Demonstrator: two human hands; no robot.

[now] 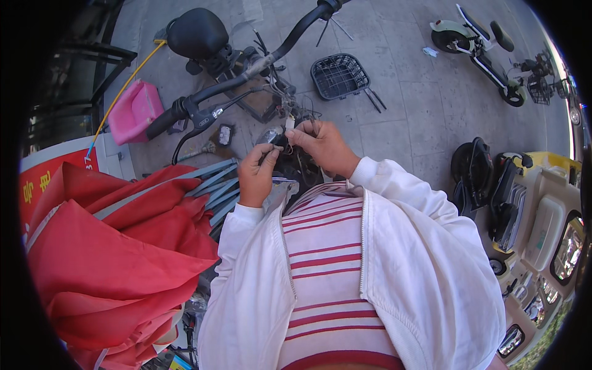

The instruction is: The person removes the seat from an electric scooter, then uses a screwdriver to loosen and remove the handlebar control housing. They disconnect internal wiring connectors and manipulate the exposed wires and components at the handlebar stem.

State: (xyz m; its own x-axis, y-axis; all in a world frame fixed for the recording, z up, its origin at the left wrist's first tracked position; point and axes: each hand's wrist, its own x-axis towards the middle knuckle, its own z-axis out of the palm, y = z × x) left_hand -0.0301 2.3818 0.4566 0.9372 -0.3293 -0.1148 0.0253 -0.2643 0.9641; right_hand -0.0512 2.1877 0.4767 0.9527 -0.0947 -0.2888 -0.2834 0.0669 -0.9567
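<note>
In front of my body, both hands work among the loose wires (311,115) at the front of a bike with a black handlebar (228,85). The thumb and fingers of my right hand (327,147) pinch a small white connector (290,123). Just left of it and slightly lower, my left hand (256,176) has its thumb and forefinger pressed together on what looks like a thin wire end. A clear, rounded lamp-like part (269,135) sits right behind the left fingertips. The brake lever (200,120) hangs from the handlebar's left end.
A folded red umbrella canopy (123,265) fills the lower left. Beyond it are a pink plastic seat-like tub (137,111) and a yellow pole (126,86). A black wire basket (340,76) lies on the paving. A white scooter (478,46) and a beige vehicle (542,228) stand at right.
</note>
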